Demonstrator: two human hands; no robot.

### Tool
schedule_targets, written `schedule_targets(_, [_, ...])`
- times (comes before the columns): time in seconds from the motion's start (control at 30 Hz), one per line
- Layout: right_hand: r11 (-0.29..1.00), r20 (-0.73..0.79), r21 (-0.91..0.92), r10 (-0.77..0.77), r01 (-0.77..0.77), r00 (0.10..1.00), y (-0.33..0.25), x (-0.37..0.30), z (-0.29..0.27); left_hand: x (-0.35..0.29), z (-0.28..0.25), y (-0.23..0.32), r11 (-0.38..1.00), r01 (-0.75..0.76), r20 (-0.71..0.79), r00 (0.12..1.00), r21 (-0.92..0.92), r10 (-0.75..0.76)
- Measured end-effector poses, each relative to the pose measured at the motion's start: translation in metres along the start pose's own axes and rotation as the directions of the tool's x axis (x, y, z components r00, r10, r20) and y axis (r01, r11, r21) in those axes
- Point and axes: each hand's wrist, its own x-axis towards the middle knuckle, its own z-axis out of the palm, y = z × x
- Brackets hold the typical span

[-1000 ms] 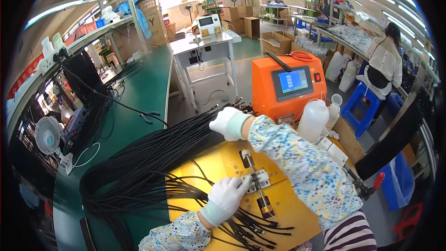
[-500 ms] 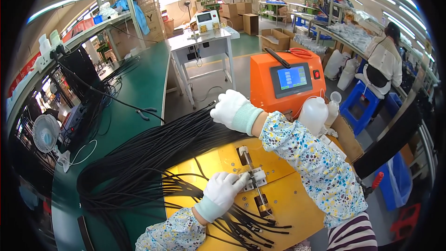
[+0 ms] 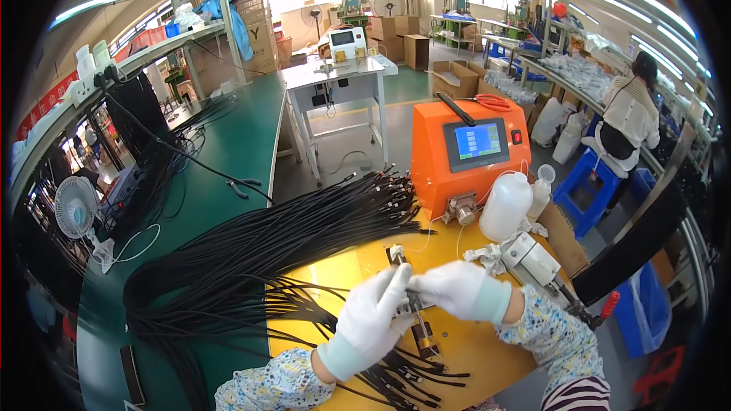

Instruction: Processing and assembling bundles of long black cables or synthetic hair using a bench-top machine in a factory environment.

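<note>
Both of my hands wear white gloves and meet over a small metal fixture (image 3: 415, 312) on the yellow work plate (image 3: 472, 358). My left hand (image 3: 369, 323) comes in from the lower left, fingers pinched at the fixture on what looks like a black cable end. My right hand (image 3: 457, 289) comes in from the right with its fingers curled onto the same spot. A big bundle of black cables (image 3: 251, 259) fans out to the left. More loose cable ends (image 3: 396, 377) lie under my left wrist.
An orange machine with a small screen (image 3: 468, 156) stands behind the plate. Beside it are two white plastic bottles (image 3: 506, 205) and a grey tool (image 3: 533, 259). A small fan (image 3: 76, 209) sits on the green bench (image 3: 228, 152) at left. A person sits on a blue stool (image 3: 586, 183) at right.
My right hand has come back from the far ends of the cable bundle to the fixture, joining my left hand there. The view has tilted slightly.
</note>
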Motion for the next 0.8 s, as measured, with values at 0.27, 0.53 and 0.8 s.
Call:
schedule_targets(0.27, [0.94,-0.222,0.306,0.226,-0.152,0.948,0.009,-0.017,0.033,-0.022,0.013,-0.04,0.993,-0.043,0.306,0.952,0.107,0.008])
schedule_targets(0.53, [0.966,-0.243,0.216,0.195,-0.144,0.95,0.008,-0.017,0.033,-0.028,0.019,-0.045,0.978,-0.12,0.306,0.95,0.172,0.063])
schedule_targets(0.8, [0.977,-0.241,0.16,0.18,-0.144,0.954,0.014,-0.01,0.043,-0.029,0.013,-0.047,0.89,-0.281,0.395,0.91,0.359,0.128])
